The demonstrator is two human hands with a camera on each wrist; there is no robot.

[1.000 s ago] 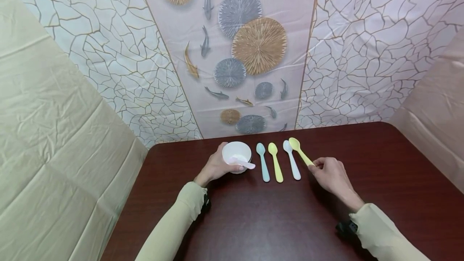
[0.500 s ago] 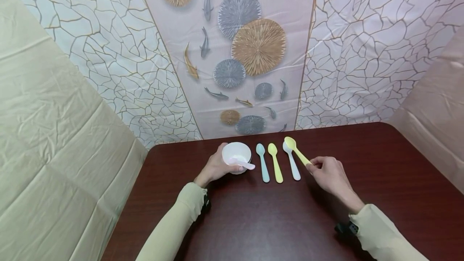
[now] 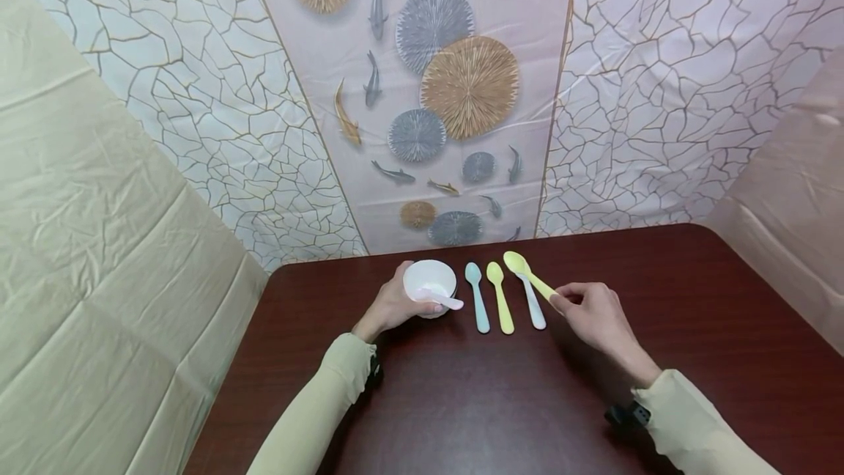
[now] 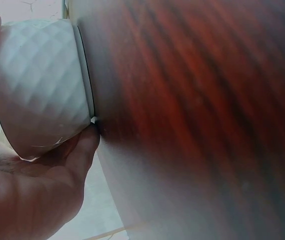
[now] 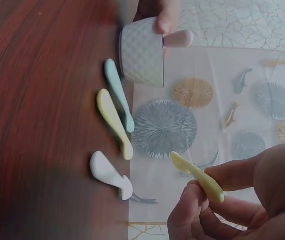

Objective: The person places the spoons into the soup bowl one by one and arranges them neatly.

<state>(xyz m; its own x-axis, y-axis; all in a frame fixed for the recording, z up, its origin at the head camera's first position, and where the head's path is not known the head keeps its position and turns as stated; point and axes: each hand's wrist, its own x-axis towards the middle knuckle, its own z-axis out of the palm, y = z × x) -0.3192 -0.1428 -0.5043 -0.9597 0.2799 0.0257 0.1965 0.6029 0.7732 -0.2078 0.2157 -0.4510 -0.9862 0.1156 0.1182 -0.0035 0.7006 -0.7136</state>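
Observation:
My left hand (image 3: 394,300) grips a small white bowl (image 4: 42,80) with a diamond-patterned outside, fingers and thumb round its side. A pale pink spoon (image 3: 451,303) leans in the bowl, its handle over the rim by the thumb. My right hand (image 3: 601,315) pinches the handle end of a yellow spoon (image 3: 542,286). This spoon is raised off the table in the right wrist view. From the head view its bowl end covers the top of a white spoon (image 5: 107,172). Left of that lie a second yellow spoon (image 3: 504,308) and a light blue-green spoon (image 3: 480,306).
The dark reddish-brown table (image 3: 448,402) has its back edge just behind the bowl and spoons. A patterned cloth (image 3: 461,94) with fish and round motifs hangs behind it. Beige cloth (image 3: 112,262) hangs at the left side.
The held yellow spoon has moved left, its bowl end passing over the top of the white spoon. My right hand has shifted slightly left. The left hand and bowl have stayed put.

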